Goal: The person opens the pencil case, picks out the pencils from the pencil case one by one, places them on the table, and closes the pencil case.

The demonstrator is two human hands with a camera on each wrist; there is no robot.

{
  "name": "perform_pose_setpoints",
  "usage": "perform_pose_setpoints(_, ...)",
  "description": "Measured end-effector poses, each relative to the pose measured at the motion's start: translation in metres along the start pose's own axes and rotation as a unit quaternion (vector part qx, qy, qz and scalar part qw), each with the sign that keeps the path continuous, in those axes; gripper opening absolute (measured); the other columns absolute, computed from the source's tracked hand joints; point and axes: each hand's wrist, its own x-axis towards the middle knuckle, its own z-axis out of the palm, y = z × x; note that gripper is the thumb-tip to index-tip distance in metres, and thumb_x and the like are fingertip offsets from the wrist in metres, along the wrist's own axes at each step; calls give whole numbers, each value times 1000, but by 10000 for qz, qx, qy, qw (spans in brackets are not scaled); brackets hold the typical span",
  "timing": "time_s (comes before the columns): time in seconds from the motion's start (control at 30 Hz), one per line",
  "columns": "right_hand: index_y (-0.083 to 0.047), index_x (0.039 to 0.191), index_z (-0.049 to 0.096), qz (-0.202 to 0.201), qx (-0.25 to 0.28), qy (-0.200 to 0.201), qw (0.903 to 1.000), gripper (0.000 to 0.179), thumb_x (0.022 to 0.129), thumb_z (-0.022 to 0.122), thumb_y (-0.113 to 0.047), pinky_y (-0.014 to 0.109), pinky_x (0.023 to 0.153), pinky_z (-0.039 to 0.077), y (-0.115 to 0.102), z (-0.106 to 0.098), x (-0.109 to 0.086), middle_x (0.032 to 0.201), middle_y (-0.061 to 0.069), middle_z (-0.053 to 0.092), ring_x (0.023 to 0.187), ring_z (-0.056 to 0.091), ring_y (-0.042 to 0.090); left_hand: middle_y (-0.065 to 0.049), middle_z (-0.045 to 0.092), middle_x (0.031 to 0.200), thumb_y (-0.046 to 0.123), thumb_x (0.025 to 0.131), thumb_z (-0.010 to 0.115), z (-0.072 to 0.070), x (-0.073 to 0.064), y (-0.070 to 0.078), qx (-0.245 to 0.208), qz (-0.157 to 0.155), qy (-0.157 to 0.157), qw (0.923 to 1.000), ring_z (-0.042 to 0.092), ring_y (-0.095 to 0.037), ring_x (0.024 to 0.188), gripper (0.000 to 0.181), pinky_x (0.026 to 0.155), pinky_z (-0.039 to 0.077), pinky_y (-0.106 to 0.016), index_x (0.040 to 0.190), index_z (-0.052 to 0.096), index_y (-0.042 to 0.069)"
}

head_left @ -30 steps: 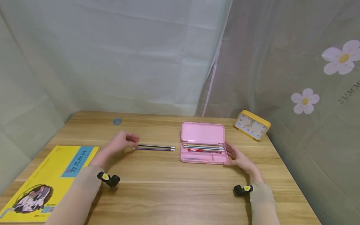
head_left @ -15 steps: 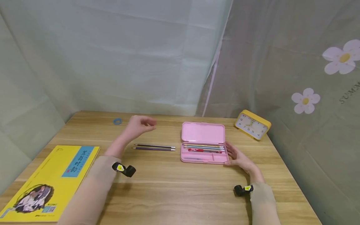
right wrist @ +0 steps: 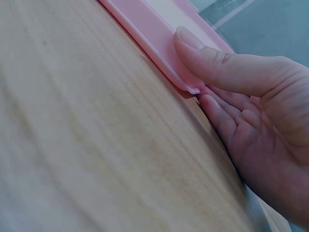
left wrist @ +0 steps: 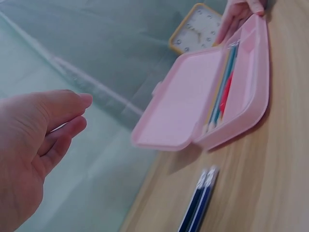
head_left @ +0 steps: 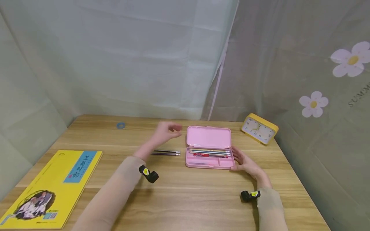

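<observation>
A pink pencil case point(head_left: 224, 163) lies on the table with its lid point(head_left: 208, 136) raised at the back. Several pencils point(left wrist: 223, 87) and a red pen point(head_left: 201, 155) lie in its long compartment. My right hand point(head_left: 245, 164) grips the case's right end, thumb over the near side in the right wrist view. Left of the lid, my left hand point(head_left: 167, 132) hovers above the table, fingers loosely bent with nothing between them. Under its wrist two dark pencils point(head_left: 169, 153) lie side by side, eraser ends toward the case; their left ends are hidden by the arm.
A yellow alarm clock point(head_left: 259, 129) stands at the back right. At the left lies a yellow book point(head_left: 37, 183), and a blue ring point(head_left: 120, 125) sits near the back edge. Curtains point(head_left: 138, 64) hang behind the wooden table point(head_left: 185, 202).
My left hand has risen from the left ends of the two dark pencils and moved right, near the lid. The pencils stay on the table; my right hand keeps its place on the case.
</observation>
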Motion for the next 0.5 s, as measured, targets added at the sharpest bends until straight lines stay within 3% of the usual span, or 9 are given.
perform_pose_setpoints(0.1, 1, 155, 5, 14, -56, 4, 10000, 101, 82, 74, -4, 17, 111, 32, 1, -1, 0, 161, 26, 6, 147, 13, 47, -18, 72, 109, 8, 85, 73, 12, 6, 3, 48, 107, -70, 9999, 67, -30, 99, 32, 90, 54, -41, 115, 68, -3)
perform_pose_setpoints(0.23, 0, 155, 4, 52, -166, 5, 9998, 100, 83, 74, -5, 22, 113, 31, 1, -1, -1, 162, 26, 7, 146, 15, 47, -16, 72, 111, 7, 85, 73, 24, 10, 9, 24, 92, -153, 9998, 67, -29, 101, 33, 91, 54, -41, 117, 68, -2)
perform_pose_setpoints(0.33, 0, 155, 4, 56, -197, -15, 9998, 100, 84, 73, -5, 9, 105, 33, 0, 0, -1, 161, 26, 6, 146, 14, 47, -14, 72, 113, 8, 87, 72, 32, 13, 14, -39, -30, -244, 9997, 66, -28, 103, 34, 90, 55, -39, 119, 67, 0)
perform_pose_setpoints(0.5, 1, 155, 4, -8, -110, -3, 9999, 99, 84, 73, -4, 6, 102, 32, 0, 0, 0, 161, 27, 6, 146, 13, 48, -14, 71, 114, 7, 88, 71, 45, 17, 19, -18, 67, -378, 9993, 67, -27, 103, 33, 90, 55, -38, 119, 68, 0)
